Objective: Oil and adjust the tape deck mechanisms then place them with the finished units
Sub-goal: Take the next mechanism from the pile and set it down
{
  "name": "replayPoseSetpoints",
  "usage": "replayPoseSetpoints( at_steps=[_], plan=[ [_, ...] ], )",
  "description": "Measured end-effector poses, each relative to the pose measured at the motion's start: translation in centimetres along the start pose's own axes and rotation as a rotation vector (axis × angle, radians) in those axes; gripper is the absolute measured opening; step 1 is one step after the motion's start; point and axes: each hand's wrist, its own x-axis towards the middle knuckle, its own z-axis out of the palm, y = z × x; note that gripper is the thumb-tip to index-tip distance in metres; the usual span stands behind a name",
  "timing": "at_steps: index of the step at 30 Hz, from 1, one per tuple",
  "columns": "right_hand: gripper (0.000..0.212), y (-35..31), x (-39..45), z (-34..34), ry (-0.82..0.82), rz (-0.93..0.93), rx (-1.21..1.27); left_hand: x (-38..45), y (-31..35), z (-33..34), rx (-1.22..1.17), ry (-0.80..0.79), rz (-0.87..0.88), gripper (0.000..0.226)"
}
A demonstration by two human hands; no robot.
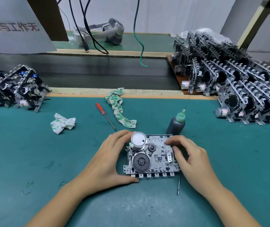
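One tape deck mechanism lies flat on the green counter, near its front edge, between both hands. The left hand grasps its left side: thumb under the front edge, fingers curled behind the silver motor can. The right hand rests on its right side, fingertips pressing the metal plate; whether it grips the edge cannot be told.

Counted items on the counter:
- One dark oil bottle with green nozzle, upright, just behind the mechanism.
- One red-handled screwdriver.
- Two crumpled cloths: one long, one balled.
- One thin metal probe, beside the right wrist.
- Two stacks of mechanisms: a large one at right, a smaller one at left; unit counts cannot be told.

A white sign at rear left reads "与工作无" in part.
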Motion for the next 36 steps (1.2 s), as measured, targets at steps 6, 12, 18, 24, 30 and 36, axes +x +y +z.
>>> replayPoseSetpoints(
  at_steps=[6, 12, 18, 24, 30, 36],
  plan=[
    [0.042, -0.1, -0.1, 0.1, -0.001, -0.026, -0.017, 0.0, 0.2, 0.1, 0.037, 0.013, 0.003, 0.098],
    [0.045, 0.0, -0.1, 0.2, 0.015, -0.032, -0.02, 0.0, 0.2, 0.0, 0.058, 0.028, 0.03, 0.099],
    [0.033, 0.2, 0.5, 0.4, 0.294, 0.068, 0.076, 0.0, -0.1, 0.2, -0.011, 0.0, -0.002, 0.105],
    [0.046, 1.3, 3.1, 0.2, 0.257, 0.304, 0.118, 0.1, -0.2, 0.3, -0.061, -0.028, -0.031, 0.105],
    [0.032, 0.6, 4.3, 1.0, 0.219, 0.325, 0.103, 0.1, -0.2, 0.1, -0.068, -0.054, -0.053, 0.099],
    [0.033, -5.2, 2.5, -1.0, 0.2, 0.01, 0.386, 0.0, 0.3, -0.1, -0.065, -0.043, -0.043, 0.095]
  ],
)
